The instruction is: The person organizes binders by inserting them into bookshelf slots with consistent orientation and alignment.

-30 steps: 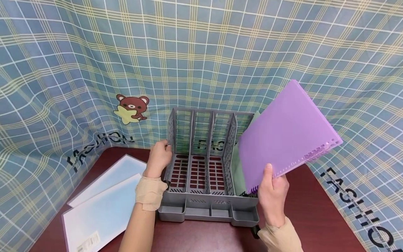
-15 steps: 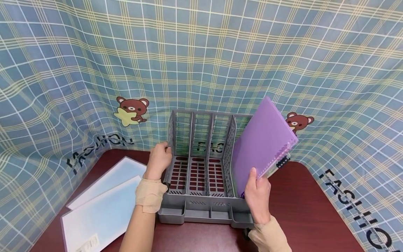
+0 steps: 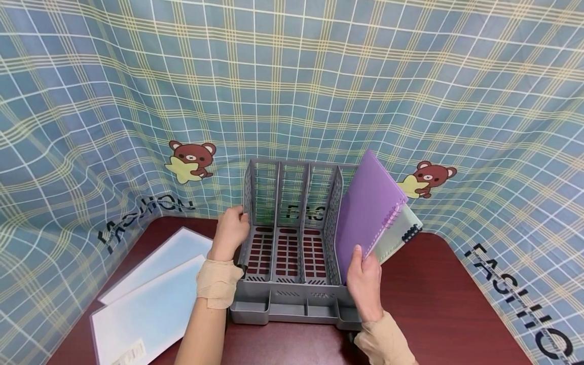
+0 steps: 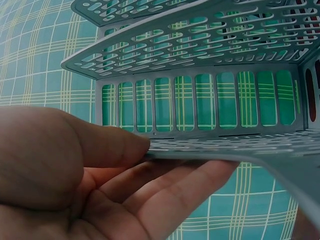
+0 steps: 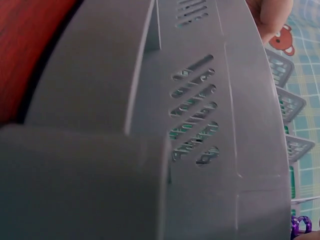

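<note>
A grey file organizer (image 3: 287, 291) with upright dividers stands on the table. My left hand (image 3: 231, 228) grips its left side wall; in the left wrist view, thumb and fingers (image 4: 185, 195) pinch the perforated panel (image 4: 210, 145). My right hand (image 3: 366, 284) holds the lower edge of a purple spiral notebook (image 3: 370, 218), thumb on the cover. The notebook leans tilted in the rightmost compartment. Behind it, a pale green spiral notebook (image 3: 398, 233) partly shows. The right wrist view mostly shows the organizer's front, with a bit of purple coil (image 5: 300, 226) in the corner.
Two pale blue-and-white flat folders or booklets (image 3: 146, 309) lie overlapping on the dark red table (image 3: 442, 304) at the left. Small trays (image 3: 248, 305) line the organizer's front. A plaid curtain (image 3: 292, 86) hangs behind and on both sides.
My right hand has moved left and slightly down with the purple notebook, lowering it into the rightmost compartment. More of the green notebook's coil end now shows. The left hand stays in place.
</note>
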Motion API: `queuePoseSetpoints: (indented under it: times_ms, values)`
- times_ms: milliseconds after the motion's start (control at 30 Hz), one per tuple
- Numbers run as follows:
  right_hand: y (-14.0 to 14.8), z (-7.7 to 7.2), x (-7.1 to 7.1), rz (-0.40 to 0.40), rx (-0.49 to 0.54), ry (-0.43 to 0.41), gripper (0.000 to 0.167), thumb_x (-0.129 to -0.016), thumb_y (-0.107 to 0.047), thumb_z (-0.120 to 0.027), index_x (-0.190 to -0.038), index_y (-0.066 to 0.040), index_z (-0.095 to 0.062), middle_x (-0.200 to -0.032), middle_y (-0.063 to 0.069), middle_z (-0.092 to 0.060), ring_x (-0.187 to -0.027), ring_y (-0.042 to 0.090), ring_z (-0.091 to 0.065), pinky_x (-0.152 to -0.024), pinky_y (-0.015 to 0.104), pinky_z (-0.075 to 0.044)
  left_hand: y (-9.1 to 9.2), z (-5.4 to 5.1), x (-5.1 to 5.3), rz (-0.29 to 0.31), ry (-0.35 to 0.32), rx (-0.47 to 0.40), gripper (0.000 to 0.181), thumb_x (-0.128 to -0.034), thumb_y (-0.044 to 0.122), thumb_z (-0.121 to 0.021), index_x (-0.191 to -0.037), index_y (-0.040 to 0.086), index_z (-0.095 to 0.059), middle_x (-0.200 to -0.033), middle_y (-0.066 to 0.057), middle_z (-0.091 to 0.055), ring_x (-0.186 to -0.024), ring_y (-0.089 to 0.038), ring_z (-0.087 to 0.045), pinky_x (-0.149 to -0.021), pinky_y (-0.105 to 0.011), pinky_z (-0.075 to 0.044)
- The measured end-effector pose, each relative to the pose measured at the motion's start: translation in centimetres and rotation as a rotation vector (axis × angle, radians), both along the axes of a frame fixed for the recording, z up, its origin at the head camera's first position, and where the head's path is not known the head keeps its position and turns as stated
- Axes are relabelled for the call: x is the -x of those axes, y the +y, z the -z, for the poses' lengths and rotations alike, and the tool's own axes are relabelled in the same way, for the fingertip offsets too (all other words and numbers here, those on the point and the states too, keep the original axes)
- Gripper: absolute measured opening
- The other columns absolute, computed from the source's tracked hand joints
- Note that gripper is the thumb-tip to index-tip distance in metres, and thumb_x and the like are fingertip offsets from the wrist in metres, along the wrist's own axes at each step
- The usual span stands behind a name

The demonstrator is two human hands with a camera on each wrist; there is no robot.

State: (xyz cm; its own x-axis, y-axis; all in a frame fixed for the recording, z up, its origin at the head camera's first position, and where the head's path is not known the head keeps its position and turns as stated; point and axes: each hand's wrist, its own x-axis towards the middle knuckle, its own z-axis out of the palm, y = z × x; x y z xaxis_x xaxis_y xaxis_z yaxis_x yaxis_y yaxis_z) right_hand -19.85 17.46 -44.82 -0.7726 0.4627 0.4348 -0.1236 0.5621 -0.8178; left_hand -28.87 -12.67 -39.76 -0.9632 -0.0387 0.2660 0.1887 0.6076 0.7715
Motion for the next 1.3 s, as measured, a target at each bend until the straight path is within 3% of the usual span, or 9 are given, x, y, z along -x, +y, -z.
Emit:
queuePoseSetpoints:
  times_ms: [233, 400, 533, 667, 733, 867, 967, 1100, 1300]
  values:
    - [0.2, 0.2, 0.0, -0.046, -0.061, -0.010, 0.032, -0.108, -0.021, -0.050, -0.092, 0.004, -0.062, -0.093, 0.031, -0.067, -0.097, 0.049, -0.066, -0.083, 0.060, -0.047, -0.1, 0.0, 0.1, 0.002, -0.014, -0.007, 0.039, -0.1097, 0.010, -0.043, -0.072, 0.011, -0.036, -0.060, -0.003, -0.031, -0.046, -0.017, -0.029, -0.047, -0.031, -0.031]
    - [0.6, 0.1, -0.4, -0.083, -0.136, -0.079, 0.025, -0.104, -0.016, -0.057, -0.089, 0.003, -0.064, -0.087, 0.026, -0.069, -0.089, 0.045, -0.068, -0.077, 0.058, -0.049, 0.0, 0.1, 0.1, 0.005, -0.053, -0.004, 0.033, -0.1103, 0.012, -0.043, -0.078, 0.007, -0.045, -0.059, -0.002, -0.031, -0.044, -0.016, -0.029, -0.046, -0.030, -0.031]
    - [1.0, -0.2, -0.8, -0.109, -0.178, -0.152, 0.027, -0.101, -0.015, -0.060, -0.076, -0.003, -0.060, -0.071, 0.016, -0.063, -0.075, 0.034, -0.064, -0.068, 0.051, -0.050, 0.1, 0.0, 0.1, 0.010, -0.062, -0.006, 0.025, -0.1103, 0.012, -0.043, -0.097, -0.001, -0.060, -0.057, -0.002, -0.032, -0.043, -0.015, -0.029, -0.045, -0.030, -0.032]
    - [1.5, -0.6, -1.2, -0.144, -0.223, -0.209, 0.033, -0.098, -0.014, -0.062, -0.067, -0.010, -0.052, -0.063, 0.008, -0.056, -0.065, 0.025, -0.055, -0.062, 0.045, -0.048, 0.0, -0.2, 0.1, 0.005, -0.054, -0.004, 0.026, -0.1101, 0.011, -0.044, -0.110, -0.004, -0.065, -0.058, -0.002, -0.033, -0.043, -0.014, -0.030, -0.045, -0.030, -0.032]
    - [1.8, -0.8, -1.3, -0.163, -0.260, -0.220, 0.035, -0.096, -0.013, -0.064, -0.064, -0.012, -0.051, -0.061, 0.005, -0.055, -0.062, 0.023, -0.055, -0.059, 0.043, -0.048, -0.1, -0.1, 0.1, 0.005, -0.061, -0.007, 0.029, -0.1100, 0.011, -0.044, -0.124, -0.003, -0.065, -0.057, -0.002, -0.034, -0.042, -0.014, -0.029, -0.044, -0.030, -0.032]
    - [2.3, -1.1, -1.4, -0.211, -0.327, -0.241, 0.038, -0.095, -0.013, -0.065, -0.059, -0.012, -0.051, -0.057, 0.003, -0.052, -0.059, 0.023, -0.053, -0.057, 0.042, -0.047, -0.1, 0.0, 0.2, 0.007, -0.062, -0.010, 0.025, -0.1101, 0.011, -0.044, -0.105, -0.001, -0.066, -0.057, -0.002, -0.032, -0.042, -0.014, -0.028, -0.044, -0.030, -0.031]
    - [2.6, -1.3, -1.4, -0.231, -0.367, -0.254, 0.034, -0.095, -0.012, -0.067, -0.062, -0.010, -0.056, -0.060, 0.003, -0.056, -0.063, 0.025, -0.058, -0.061, 0.044, -0.049, 0.0, -0.1, 0.3, 0.007, -0.046, -0.011, 0.032, -0.1103, 0.011, -0.044, -0.078, 0.006, -0.047, -0.058, -0.001, -0.029, -0.043, -0.014, -0.027, -0.045, -0.030, -0.030]
    - [2.9, -1.5, -1.5, -0.241, -0.382, -0.291, 0.031, -0.096, -0.014, -0.068, -0.066, -0.009, -0.060, -0.062, 0.003, -0.057, -0.066, 0.025, -0.060, -0.062, 0.043, -0.050, 0.0, -0.1, 0.3, 0.011, -0.036, -0.019, 0.035, -0.1101, 0.011, -0.044, -0.075, 0.011, -0.043, -0.058, -0.002, -0.030, -0.043, -0.015, -0.028, -0.045, -0.030, -0.031]
    - [3.5, -2.2, -1.8, -0.288, -0.397, -0.351, 0.021, -0.098, -0.019, -0.068, -0.079, -0.009, -0.067, -0.068, 0.002, -0.059, -0.067, 0.020, -0.056, -0.063, 0.037, -0.048, 0.0, 0.0, 0.1, 0.009, -0.045, -0.024, 0.034, -0.1102, 0.011, -0.044, -0.077, 0.008, -0.045, -0.058, -0.002, -0.031, -0.044, -0.016, -0.029, -0.046, -0.031, -0.032]
